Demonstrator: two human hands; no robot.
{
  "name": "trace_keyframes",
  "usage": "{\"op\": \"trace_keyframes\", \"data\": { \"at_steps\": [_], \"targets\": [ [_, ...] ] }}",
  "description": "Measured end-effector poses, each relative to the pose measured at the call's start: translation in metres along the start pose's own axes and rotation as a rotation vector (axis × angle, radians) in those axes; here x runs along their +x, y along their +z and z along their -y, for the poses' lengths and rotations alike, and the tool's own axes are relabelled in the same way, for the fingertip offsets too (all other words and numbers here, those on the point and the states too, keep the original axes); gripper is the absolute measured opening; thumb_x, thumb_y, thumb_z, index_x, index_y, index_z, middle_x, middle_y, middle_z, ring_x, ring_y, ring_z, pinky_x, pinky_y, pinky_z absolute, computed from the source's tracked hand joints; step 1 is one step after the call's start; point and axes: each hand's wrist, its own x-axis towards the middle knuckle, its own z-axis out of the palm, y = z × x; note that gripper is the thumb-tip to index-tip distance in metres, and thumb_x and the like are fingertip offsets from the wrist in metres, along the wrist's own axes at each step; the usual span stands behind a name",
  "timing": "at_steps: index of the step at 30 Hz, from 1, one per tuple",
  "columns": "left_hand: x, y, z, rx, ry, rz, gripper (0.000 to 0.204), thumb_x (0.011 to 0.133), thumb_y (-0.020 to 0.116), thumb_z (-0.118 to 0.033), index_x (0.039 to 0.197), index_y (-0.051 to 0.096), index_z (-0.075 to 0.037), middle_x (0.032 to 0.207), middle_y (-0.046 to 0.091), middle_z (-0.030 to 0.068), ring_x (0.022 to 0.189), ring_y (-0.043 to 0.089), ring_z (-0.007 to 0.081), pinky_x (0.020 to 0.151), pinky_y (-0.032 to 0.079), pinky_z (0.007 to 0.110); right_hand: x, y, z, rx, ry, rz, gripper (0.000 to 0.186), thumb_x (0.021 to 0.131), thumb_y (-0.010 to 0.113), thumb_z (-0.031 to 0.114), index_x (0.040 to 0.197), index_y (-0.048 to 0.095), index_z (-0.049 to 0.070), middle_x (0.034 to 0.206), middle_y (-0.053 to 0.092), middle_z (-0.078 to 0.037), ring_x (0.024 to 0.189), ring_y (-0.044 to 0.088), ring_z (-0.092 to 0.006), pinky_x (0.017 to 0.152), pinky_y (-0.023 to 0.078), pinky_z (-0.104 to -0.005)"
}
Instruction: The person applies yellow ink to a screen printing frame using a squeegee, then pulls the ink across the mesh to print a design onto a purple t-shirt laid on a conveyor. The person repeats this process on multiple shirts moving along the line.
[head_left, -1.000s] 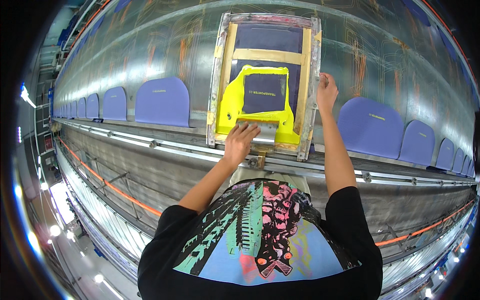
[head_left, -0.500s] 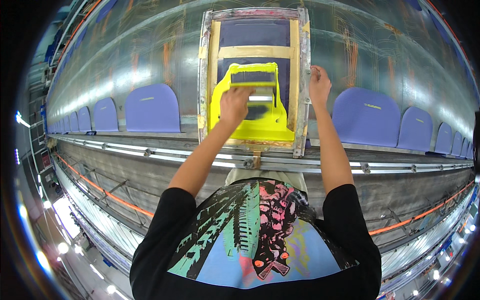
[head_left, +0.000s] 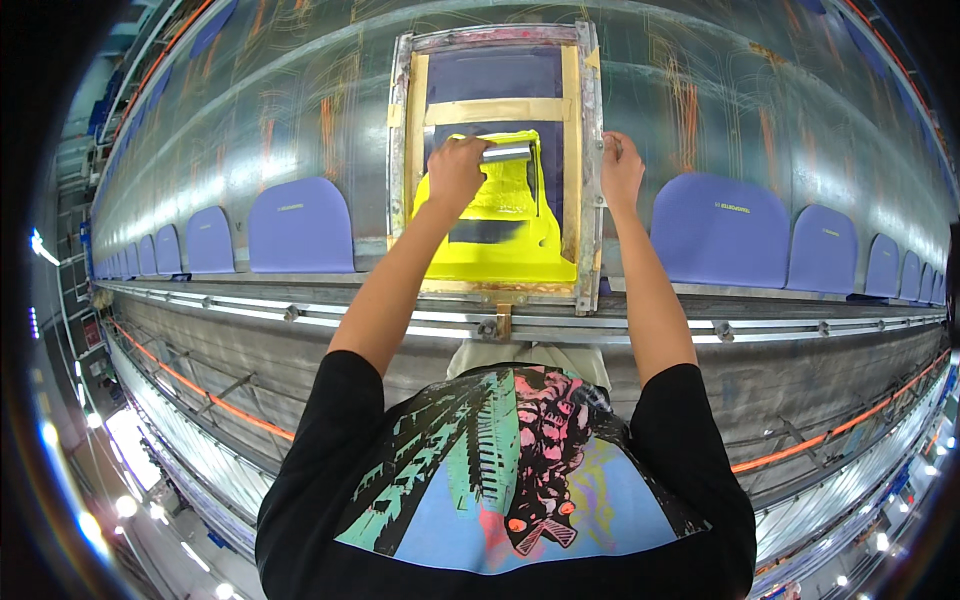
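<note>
My left hand (head_left: 457,172) is closed around a metal squeegee (head_left: 510,152) and holds it against the mesh of a screen printing frame (head_left: 586,240). Bright yellow ink (head_left: 500,268) coats much of the near half of the mesh, thickest along the near end. Nearer to me than the squeegee, a dark patch (head_left: 488,231) shows through the ink. At the frame's right rail, my right hand (head_left: 622,172) has its fingers curled on the outer edge. Whatever lies beneath the frame is hidden.
Purple rounded panels (head_left: 302,226) lie in a row left of the frame, and more purple panels (head_left: 718,232) lie to the right. A metal rail (head_left: 400,325) runs along the near edge of the long table (head_left: 250,110). Tan tape (head_left: 497,112) crosses the screen.
My left hand has moved the squeegee away from me, up the screen. Yellow ink now covers the far dark area seen before. My right hand stays at the right rail.
</note>
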Motion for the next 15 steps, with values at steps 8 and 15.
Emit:
{"op": "trace_keyframes", "data": {
  "at_steps": [8,15],
  "targets": [
    [-0.14,-0.019,-0.052,-0.115,0.043,0.01,0.029,0.078,0.065,0.0,0.1,0.076,-0.014,0.105,0.076,-0.0002,0.096,0.07,0.0244,0.08,0.055,0.041,-0.01,-0.009,-0.028,0.017,-0.14,-0.095,0.021,0.1,0.063,0.023,0.11,0.074,0.009,0.092,0.073,-0.019,0.084,0.071,-0.0365,0.078,0.053,-0.0452],
    [-0.204,-0.097,-0.032,-0.297,0.057,0.063,0.041,0.078,0.067,0.001,0.116,0.074,-0.01,0.121,0.073,0.0057,0.114,0.067,0.0294,0.099,0.054,0.042,-0.056,-0.009,0.056,-0.015,-0.153,-0.13,0.02,0.101,0.063,0.025,0.108,0.074,0.009,0.093,0.074,-0.017,0.083,0.071,-0.0338,0.077,0.052,-0.0433]
  ]
}}
